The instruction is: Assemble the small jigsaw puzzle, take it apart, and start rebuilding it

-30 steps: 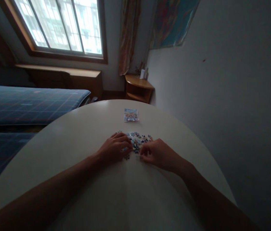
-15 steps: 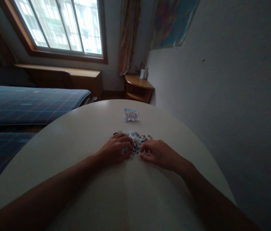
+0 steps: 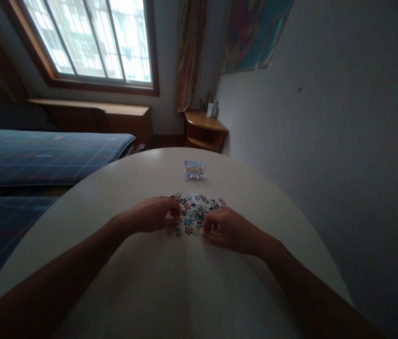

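Many small jigsaw puzzle pieces (image 3: 195, 214) lie in a loose heap on the white round table (image 3: 192, 282), mostly pale blue, dark and multicoloured. My left hand (image 3: 156, 213) is at the left edge of the heap, fingers curved down and apart from the thumb, with nothing visible in them. At the right edge, my right hand (image 3: 227, 229) rests low on the table with its fingers curled toward the thumb; its fingertips touch or nearly touch pieces, and whatever is between them is hidden.
Beyond the heap lies a small printed packet (image 3: 194, 170). To the left is a bed with a blue plaid mattress (image 3: 43, 157). A wooden corner shelf (image 3: 206, 123) stands behind the table, and a white wall (image 3: 308, 141) runs along the right.
My left hand has pulled back to the left off the heap, uncovering pieces. My right hand has shifted only slightly, its fingers curling closer. The view has tilted a little.
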### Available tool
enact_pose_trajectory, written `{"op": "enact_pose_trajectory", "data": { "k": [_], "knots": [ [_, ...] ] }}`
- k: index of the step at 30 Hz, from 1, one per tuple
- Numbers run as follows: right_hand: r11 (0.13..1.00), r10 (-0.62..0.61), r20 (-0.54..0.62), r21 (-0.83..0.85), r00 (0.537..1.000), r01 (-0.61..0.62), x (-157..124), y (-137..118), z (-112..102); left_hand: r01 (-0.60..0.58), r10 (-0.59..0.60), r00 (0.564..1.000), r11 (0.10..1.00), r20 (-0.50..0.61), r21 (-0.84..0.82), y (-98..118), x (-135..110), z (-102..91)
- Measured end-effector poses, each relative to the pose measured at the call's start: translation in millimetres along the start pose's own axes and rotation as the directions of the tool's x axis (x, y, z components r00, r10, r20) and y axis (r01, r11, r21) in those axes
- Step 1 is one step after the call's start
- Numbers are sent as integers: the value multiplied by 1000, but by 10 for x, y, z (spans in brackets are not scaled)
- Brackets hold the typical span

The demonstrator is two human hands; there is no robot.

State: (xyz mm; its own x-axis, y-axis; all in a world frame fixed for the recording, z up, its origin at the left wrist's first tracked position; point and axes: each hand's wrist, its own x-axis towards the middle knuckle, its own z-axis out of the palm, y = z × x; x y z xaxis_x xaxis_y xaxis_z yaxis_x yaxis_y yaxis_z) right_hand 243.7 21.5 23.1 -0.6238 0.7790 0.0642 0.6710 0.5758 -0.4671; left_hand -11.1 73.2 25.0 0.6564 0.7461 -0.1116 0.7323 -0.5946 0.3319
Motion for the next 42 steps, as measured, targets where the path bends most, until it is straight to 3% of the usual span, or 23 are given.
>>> {"op": "enact_pose_trajectory", "data": {
  "k": [8,16,19,23,26,29,35,42],
  "knots": [
    [968,-229,32,-97,973,231,10,-32,27,34,-34,998,999,45,12,23,-14,-3],
    [954,-262,68,-135,963,269,7,-24,36,-45,47,997,998,61,-34,102,-9,-38],
    [956,-259,40,-134,965,262,11,-6,41,-84,87,995,995,45,-51,185,-11,-37],
    [952,-279,-21,-135,960,274,27,58,69,-220,221,975,975,21,-38,340,-16,27],
    [947,-293,-51,-154,955,282,40,94,88,-266,266,960,964,85,-20,425,-37,53],
    [943,-299,-58,-169,952,286,53,113,97,-221,220,964,975,149,-9,404,-85,-10],
    [939,-315,-122,-182,941,291,78,205,135,6,-20,986,996,167,85,181,-185,-209],
    [956,-268,-147,-164,952,244,86,319,156,2,-20,978,997,208,82,180,-150,-160]
  ]
}}
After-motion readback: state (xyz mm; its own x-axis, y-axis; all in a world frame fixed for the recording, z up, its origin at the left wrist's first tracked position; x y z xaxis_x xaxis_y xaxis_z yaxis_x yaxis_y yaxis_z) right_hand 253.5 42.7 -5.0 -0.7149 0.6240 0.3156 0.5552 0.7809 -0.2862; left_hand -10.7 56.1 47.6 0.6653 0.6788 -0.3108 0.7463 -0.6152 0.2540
